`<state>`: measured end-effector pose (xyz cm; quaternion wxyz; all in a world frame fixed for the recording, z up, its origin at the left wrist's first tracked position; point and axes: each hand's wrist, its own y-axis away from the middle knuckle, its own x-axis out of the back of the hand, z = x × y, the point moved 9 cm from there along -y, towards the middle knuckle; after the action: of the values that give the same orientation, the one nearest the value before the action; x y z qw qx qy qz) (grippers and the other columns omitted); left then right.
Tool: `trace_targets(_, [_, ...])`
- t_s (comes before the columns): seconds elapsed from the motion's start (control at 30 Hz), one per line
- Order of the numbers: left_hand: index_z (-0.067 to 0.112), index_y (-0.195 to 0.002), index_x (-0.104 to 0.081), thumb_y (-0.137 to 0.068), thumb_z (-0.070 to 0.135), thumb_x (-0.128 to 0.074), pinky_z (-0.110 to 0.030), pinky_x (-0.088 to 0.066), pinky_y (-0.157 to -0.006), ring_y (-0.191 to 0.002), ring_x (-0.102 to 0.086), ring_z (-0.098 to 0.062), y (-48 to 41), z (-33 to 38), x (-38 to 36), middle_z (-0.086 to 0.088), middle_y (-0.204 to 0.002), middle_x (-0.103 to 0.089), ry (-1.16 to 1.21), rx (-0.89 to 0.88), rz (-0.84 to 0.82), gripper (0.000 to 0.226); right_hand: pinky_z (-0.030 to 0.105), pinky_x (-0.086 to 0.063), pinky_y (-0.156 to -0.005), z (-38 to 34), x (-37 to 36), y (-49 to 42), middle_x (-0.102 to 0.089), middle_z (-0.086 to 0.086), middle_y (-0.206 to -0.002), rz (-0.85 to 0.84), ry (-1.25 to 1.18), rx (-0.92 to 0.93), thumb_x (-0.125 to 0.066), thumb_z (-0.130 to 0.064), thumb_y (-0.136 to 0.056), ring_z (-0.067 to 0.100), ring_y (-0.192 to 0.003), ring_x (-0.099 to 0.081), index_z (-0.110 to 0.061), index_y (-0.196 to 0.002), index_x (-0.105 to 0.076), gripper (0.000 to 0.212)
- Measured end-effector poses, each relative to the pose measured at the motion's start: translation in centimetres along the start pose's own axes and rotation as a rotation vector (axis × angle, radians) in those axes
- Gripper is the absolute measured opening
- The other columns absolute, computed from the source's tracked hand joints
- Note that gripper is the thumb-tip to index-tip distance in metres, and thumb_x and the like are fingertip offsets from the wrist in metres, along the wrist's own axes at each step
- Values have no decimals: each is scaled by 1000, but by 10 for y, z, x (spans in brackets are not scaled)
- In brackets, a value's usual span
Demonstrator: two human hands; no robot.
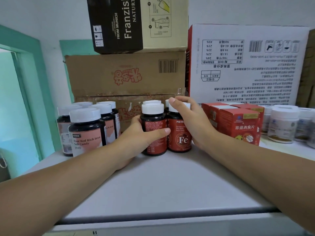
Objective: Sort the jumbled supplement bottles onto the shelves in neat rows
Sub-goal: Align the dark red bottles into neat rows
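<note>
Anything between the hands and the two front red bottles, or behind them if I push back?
Hands are clear: left hand grips the left red bottle, right hand holds the Fe bottle. More white-capped bottles stand behind both, likely blocking a push back.

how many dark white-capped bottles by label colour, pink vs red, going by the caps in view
pink-label bottles: 5
red-label bottles: 4
total: 9

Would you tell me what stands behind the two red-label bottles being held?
White caps of at least two more bottles show just behind the red-label bottles, with a brown cardboard box further back. Their bodies are covered by the front pair, the left hand and right hand.
</note>
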<state>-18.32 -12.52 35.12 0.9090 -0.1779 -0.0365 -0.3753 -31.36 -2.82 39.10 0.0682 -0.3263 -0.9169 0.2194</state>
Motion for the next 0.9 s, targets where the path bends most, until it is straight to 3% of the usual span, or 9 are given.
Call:
trace_targets(0.4, [32, -139, -38, -37, 56, -95, -44, -48, -102, -112, -65, -16, -3, -2, 0, 7, -124, -66, 4, -2, -9, 120, 43, -57, -88, -2, -1, 2, -70, -3, -107, 2, 21, 2, -69, -49, -83, 15, -96, -70, -32, -119, -58, 41])
trace_targets(0.57, [31, -140, -40, -35, 49, -98, -45, -48, -101, -112, -66, -18, -4, 2, -1, 5, -123, -68, 28, -13, -20, 121, 42, -54, -94, -5, -2, 3, -70, -7, -111, 8, 33, 29, -69, -59, -72, 13, -102, -68, -39, -113, -61, 46])
trace_targets(0.7, [28, -138, -42, -44, 46, -94, -44, -47, -103, -112, -65, -17, -2, 3, -4, 5, -123, -68, 50, -8, -51, 109, 43, -54, -93, -4, -2, 3, -69, -6, -113, -6, 33, 20, -67, -53, -82, 14, -102, -67, -36, -120, -59, 42])
trace_targets(0.9, [30, -139, -40, -45, 49, -93, -43, -46, -104, -114, -64, -16, -1, 2, -5, 6, -125, -66, 25, 2, -58, 110, 44, -55, -92, -6, -3, 4, -69, -5, -111, -13, 37, 10, -65, -49, -86, 14, -100, -68, -36, -119, -59, 36])
